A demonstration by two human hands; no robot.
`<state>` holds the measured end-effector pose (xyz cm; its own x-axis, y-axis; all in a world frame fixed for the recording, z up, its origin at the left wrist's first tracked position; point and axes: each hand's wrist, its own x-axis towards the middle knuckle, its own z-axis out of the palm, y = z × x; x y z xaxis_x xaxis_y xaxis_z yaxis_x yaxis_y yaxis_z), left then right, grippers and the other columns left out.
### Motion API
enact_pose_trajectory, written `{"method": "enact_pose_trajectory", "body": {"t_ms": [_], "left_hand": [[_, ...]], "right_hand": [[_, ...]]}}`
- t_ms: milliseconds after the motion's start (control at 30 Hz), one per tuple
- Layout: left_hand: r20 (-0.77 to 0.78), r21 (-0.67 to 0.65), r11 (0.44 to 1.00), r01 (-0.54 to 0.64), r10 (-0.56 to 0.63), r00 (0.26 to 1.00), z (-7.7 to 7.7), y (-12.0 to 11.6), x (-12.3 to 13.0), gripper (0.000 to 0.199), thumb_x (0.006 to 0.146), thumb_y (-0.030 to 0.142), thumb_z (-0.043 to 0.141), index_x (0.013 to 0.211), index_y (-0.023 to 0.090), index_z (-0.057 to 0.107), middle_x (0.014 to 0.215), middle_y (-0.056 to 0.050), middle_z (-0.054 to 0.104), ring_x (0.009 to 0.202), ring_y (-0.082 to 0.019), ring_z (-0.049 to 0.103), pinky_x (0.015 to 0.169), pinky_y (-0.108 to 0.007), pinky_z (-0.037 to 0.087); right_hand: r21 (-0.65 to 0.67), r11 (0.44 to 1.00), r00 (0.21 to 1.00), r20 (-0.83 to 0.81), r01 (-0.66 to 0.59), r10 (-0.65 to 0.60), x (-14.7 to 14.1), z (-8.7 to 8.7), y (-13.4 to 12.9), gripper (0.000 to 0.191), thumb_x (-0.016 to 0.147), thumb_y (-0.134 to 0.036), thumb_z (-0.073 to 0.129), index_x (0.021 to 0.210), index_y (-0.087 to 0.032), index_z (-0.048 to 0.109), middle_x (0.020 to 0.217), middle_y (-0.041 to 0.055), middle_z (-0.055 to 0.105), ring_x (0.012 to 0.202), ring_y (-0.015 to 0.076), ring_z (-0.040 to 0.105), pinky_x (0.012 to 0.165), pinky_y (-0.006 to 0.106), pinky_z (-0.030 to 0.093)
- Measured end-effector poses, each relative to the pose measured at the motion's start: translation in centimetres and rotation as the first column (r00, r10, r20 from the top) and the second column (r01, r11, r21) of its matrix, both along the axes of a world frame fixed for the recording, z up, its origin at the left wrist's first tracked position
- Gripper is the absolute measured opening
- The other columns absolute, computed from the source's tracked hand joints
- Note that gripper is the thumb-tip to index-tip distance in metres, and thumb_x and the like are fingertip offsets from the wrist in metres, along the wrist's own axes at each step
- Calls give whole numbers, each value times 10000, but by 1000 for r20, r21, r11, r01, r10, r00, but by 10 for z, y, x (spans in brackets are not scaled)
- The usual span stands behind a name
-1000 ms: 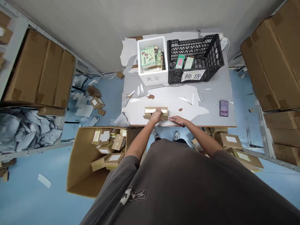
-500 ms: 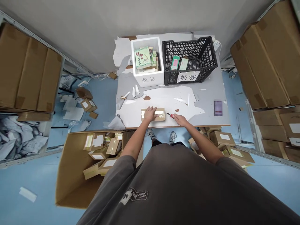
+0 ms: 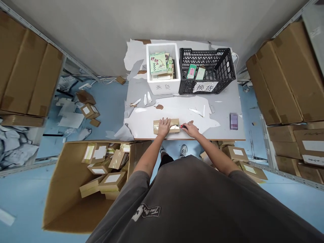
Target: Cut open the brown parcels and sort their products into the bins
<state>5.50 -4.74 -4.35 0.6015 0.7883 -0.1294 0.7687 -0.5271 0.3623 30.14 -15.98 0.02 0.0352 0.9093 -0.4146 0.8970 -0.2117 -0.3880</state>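
A small cardboard box (image 3: 156, 127) with shiny clear tape lies near the front edge of the table. My left hand (image 3: 164, 127) rests on top of it, fingers spread and lying flat. In my right hand (image 3: 191, 129), closed round its handle, is a red and black box cutter (image 3: 183, 126). Its tip meets the right end of the box, by the white strip on the near side. How deep the blade sits cannot be made out.
Behind stand a white foam box (image 3: 163, 87) of small packets and a black plastic crate (image 3: 207, 86). Paper scraps (image 3: 147, 98) litter the table (image 3: 222, 104); a phone-like purple item (image 3: 233, 121) lies right. A large open carton (image 3: 57, 189) of parcels stands below left.
My right hand has moved left, bringing the box cutter to the box's right end. The box has turned or tilted slightly under my left hand. The whole view has shifted a little.
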Motion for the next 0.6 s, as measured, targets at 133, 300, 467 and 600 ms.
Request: {"method": "enact_pose_trajectory", "body": {"t_ms": [133, 300, 467, 600], "left_hand": [[53, 14, 1000, -8, 8, 999, -6, -7, 1, 560, 1141, 471, 511, 1606, 174, 609, 1678, -206, 580, 1642, -402, 439, 1385, -678, 223], [55, -21, 999, -28, 29, 998, -2, -8, 0, 572, 1132, 455, 529, 1638, 191, 572, 1692, -203, 564, 1661, -394, 412, 1384, -699, 208], [-4, -112, 993, -46, 45, 999, 8, -8, 0, 633, 1117, 459, 556, 1697, 210, 505, 1753, -203, 481, 1700, -402, 333, 1382, -726, 180], [-29, -140, 989, -50, 47, 998, 14, -9, 0, 690, 1097, 488, 601, 1720, 219, 472, 1774, -209, 446, 1707, -407, 312, 1377, -731, 187]], "right_hand": [[11, 998, 990, 123, -64, 62, -3, -1, -6, 427, 1178, -470, 474, 1497, -257, 661, 1322, 168, 668, 1253, 332, 611, 968, 387, 488], [-3, 999, 988, 148, -44, 44, -5, -6, -9, 436, 1184, -469, 451, 1505, -255, 654, 1319, 176, 654, 1241, 342, 605, 968, 395, 488], [9, 1000, 995, 102, -7, 6, -6, -11, -5, 410, 1178, -468, 461, 1463, -264, 673, 1317, 177, 656, 1227, 347, 604, 964, 396, 487], [32, 999, 997, 83, -3, 0, -5, -13, -2, 406, 1180, -464, 454, 1460, -267, 673, 1301, 168, 661, 1227, 340, 603, 956, 384, 487]]}}
